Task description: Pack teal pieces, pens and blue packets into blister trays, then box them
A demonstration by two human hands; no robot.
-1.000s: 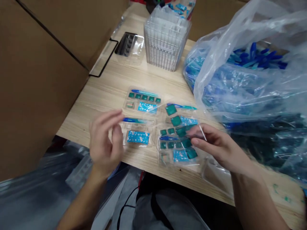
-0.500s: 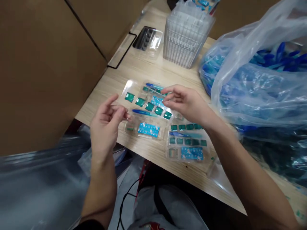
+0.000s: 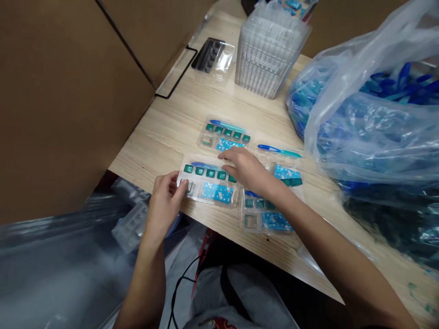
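A clear plastic tray [image 3: 195, 194] holds a blue-and-white patterned packet [image 3: 217, 193], a blue pen-like stick [image 3: 205, 165] and a row of green squares [image 3: 210, 173]. My left hand [image 3: 167, 201] grips this tray's left edge, thumb on top by the small corner compartment. Over its upper right part reaches my right hand [image 3: 245, 168], fingers bent and apart at the row's right end, covering some of it. Behind lies a similar filled tray [image 3: 203, 142]. Another filled tray [image 3: 252, 231] sits to the right, partly under my right forearm. Beyond it lies a blue-and-turquoise stick [image 3: 279, 151].
A tall stack of clear trays [image 3: 267, 57] stands at the back beside a black-and-clear tray [image 3: 212, 57]. At right, a large plastic bag [image 3: 329, 114] bulges with blue sticks. Brown cardboard [image 3: 75, 105] walls the left side. Another clear tray [image 3: 132, 228] lies below the table edge.
The clear piece with green squares moved left from my right hand and now lies over the near-left tray. My left hand has closed on that tray's edge. My right hand has come down.
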